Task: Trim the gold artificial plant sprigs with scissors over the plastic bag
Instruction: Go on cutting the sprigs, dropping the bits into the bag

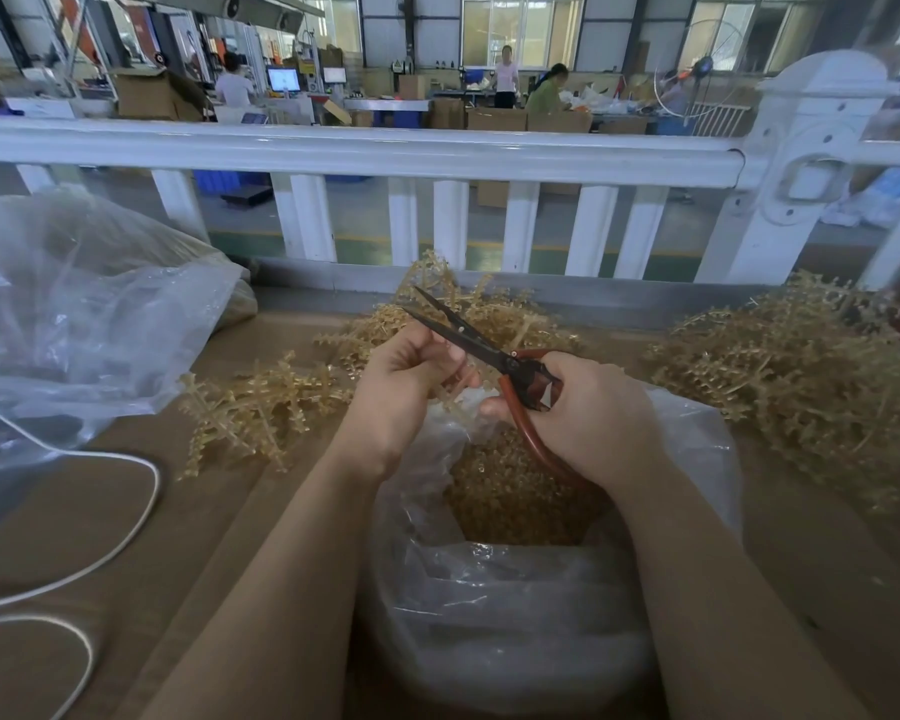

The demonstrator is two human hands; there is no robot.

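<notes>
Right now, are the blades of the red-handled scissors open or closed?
Open: the two dark blades of the red-handled scissors spread apart toward their tips, with the right hand gripping the handles.

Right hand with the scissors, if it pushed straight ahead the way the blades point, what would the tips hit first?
Probably the gold sprigs heaped just beyond the tips of the scissors held by the right hand. The blades angle up-left past the left hand; depth is unclear.
</notes>
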